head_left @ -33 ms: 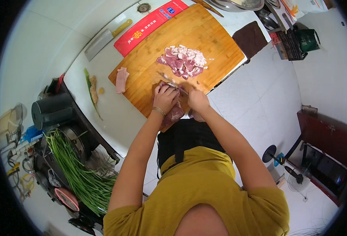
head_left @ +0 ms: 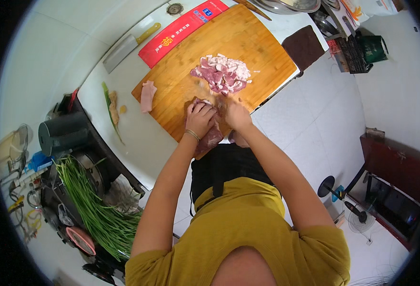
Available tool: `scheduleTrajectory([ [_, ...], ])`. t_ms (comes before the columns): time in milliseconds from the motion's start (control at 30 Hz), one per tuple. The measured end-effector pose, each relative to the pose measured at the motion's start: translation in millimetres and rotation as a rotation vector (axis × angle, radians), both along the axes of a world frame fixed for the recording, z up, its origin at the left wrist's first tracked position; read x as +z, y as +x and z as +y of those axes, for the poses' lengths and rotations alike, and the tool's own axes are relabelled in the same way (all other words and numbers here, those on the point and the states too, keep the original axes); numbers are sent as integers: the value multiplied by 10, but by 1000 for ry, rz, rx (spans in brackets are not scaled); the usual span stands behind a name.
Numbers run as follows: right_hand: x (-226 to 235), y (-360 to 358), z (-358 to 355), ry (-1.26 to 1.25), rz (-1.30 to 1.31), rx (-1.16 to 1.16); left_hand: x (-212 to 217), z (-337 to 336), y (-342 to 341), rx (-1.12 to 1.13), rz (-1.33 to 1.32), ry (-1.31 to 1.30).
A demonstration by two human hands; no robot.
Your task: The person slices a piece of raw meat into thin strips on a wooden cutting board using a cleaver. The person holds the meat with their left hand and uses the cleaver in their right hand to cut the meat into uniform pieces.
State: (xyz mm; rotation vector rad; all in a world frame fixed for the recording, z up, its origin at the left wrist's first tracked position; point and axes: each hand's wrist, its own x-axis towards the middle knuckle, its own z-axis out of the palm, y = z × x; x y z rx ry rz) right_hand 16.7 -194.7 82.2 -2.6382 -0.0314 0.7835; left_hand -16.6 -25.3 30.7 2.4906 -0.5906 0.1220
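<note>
My left hand (head_left: 200,118) presses down on a slab of raw meat (head_left: 212,137) at the near edge of the wooden cutting board (head_left: 248,35), its fingers curled over the meat. Close by on the right, my right hand (head_left: 238,116) is closed round a knife (head_left: 220,103). The blade is smeared by motion beside the cut end of the slab, and the handle is hidden in my fist. Just beyond lies a pile of sliced meat (head_left: 222,75), pink and white with fat. A pale strip of pork skin (head_left: 147,97) rests near the board's left corner.
A cleaver (head_left: 124,51) and a red box (head_left: 176,35) lie behind the board. Ginger (head_left: 114,107) and a scallion (head_left: 109,106) are on the white counter. Green stalks (head_left: 95,209) heap over the stove at left. A metal bowl (head_left: 291,5) stands at the back right.
My right hand has shifted slightly up and left with the knife, whose blade now looks more blurred. The left hand and the slab stay in place.
</note>
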Motion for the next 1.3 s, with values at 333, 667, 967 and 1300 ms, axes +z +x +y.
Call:
scheduleTrajectory([
  [333, 134, -339, -173, 82, -79, -49, 174, 43, -74, 41, -116, 55],
  [667, -169, -252, 162, 28, 40, -26, -28, 22, -40, 58, -4, -11],
  [967, 13, -559, -107, -61, 196, -55, -63, 19, -42, 75, -49, 47],
  [1300, 17, -407, 91, 3, 84, -82, -28, 24, -43, 82, -40, 28],
])
